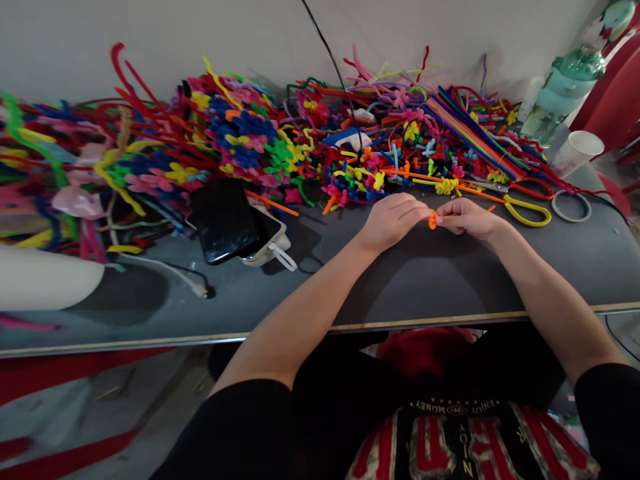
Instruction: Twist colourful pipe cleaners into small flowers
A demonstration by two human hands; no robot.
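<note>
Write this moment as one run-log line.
left hand + right hand: holding orange fuzzy stem | behind: colorful pile | far right: white cup

One orange piece [433, 219], one black phone [225, 223], one green bottle [563, 93], one grey ring [571, 219]; pipe cleaners [470, 130] too many to count.

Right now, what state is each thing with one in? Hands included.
Left hand: fingers closed on orange piece
Right hand: fingers pinching orange piece
Orange piece: curled
Black phone: screen dark, overlapping pale-cased device
White cable: near end unplugged
Paper cup: upright, open; contents can't tell
Long stems: straight, bundled
</note>
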